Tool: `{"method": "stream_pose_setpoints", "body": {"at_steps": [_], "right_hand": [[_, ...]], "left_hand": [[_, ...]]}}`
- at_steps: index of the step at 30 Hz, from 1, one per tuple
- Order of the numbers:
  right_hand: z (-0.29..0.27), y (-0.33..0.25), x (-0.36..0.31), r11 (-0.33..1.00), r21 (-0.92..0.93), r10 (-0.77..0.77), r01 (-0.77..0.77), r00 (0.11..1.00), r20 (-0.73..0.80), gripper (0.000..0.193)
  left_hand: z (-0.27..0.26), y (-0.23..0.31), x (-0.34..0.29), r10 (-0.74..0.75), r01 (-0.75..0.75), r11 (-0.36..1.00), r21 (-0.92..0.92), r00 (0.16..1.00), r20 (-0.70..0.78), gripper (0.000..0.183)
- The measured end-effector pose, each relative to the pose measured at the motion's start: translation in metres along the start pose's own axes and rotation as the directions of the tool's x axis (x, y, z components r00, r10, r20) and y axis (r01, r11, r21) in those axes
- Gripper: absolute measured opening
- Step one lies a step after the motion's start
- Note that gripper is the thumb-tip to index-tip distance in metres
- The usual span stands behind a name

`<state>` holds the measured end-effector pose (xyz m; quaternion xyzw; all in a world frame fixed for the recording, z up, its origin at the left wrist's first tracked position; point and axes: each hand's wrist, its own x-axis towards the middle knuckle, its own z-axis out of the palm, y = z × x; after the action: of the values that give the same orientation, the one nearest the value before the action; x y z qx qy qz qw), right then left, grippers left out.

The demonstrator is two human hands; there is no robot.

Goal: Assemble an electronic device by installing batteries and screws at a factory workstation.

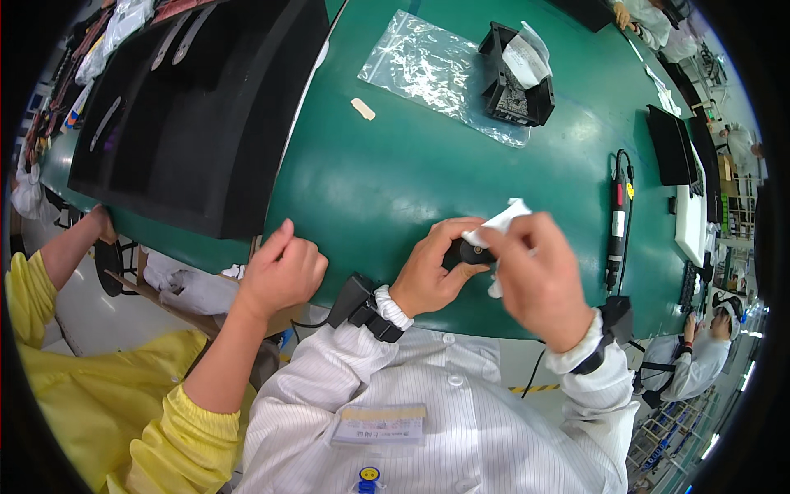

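Observation:
Over the near edge of the green table, my left hand (440,267) is closed around a small black part (471,255) with a round detail on its face. My right hand (539,276) pinches a white cloth or tissue (506,218) against the top of that part. One end of the cloth sticks up past my fingers, and a bit of it hangs below them. Much of the black part is hidden by my fingers and the cloth.
A clear zip bag (420,70) lies under a black bin (514,103) of small parts. An electric screwdriver (617,222) with its cable is on the right. At left stands a large black foam block (197,107), beside a yellow-sleeved co-worker's hand (284,272). A beige piece (362,109) lies mid-table.

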<state>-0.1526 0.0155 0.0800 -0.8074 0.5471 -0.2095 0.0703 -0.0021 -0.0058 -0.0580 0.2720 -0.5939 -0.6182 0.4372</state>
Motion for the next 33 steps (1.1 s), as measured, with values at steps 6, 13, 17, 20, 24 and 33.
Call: {"method": "stream_pose_setpoints", "body": {"at_steps": [6, 13, 17, 20, 24, 33], "right_hand": [[0.021, -0.021, -0.019, 0.977, -0.148, -0.135, 0.154, 0.982, 0.132, 0.036], [0.013, -0.014, -0.011, 0.997, 0.080, -0.013, 0.018, 0.998, -0.057, 0.041], [0.007, -0.013, 0.003, 0.984, 0.179, 0.014, -0.005, 0.999, -0.045, 0.037], [0.007, -0.005, 0.008, 0.960, 0.279, 0.020, -0.029, 0.999, 0.038, 0.029], [-0.008, 0.009, 0.020, 0.921, 0.361, 0.049, -0.150, 0.960, 0.276, 0.019], [-0.008, 0.012, 0.041, 0.798, 0.460, 0.197, -0.389, 0.890, 0.412, 0.024]], "left_hand": [[-0.003, -0.003, 0.004, 0.113, -0.113, 0.993, -0.018, 0.993, 0.035, 0.044], [-0.005, -0.005, 0.003, 0.131, -0.131, 0.991, 0.026, 0.991, 0.022, 0.046], [-0.003, -0.016, -0.009, -0.074, 0.072, 0.996, -0.057, 0.997, -0.028, 0.047], [0.001, -0.015, -0.001, 0.126, -0.126, 0.992, 0.005, 0.992, -0.015, 0.048], [0.002, -0.012, 0.000, 0.055, -0.055, 0.998, 0.004, 0.998, 0.030, 0.041], [-0.001, -0.006, -0.003, -0.067, 0.066, 0.998, 0.016, 0.997, 0.042, 0.046]]}}
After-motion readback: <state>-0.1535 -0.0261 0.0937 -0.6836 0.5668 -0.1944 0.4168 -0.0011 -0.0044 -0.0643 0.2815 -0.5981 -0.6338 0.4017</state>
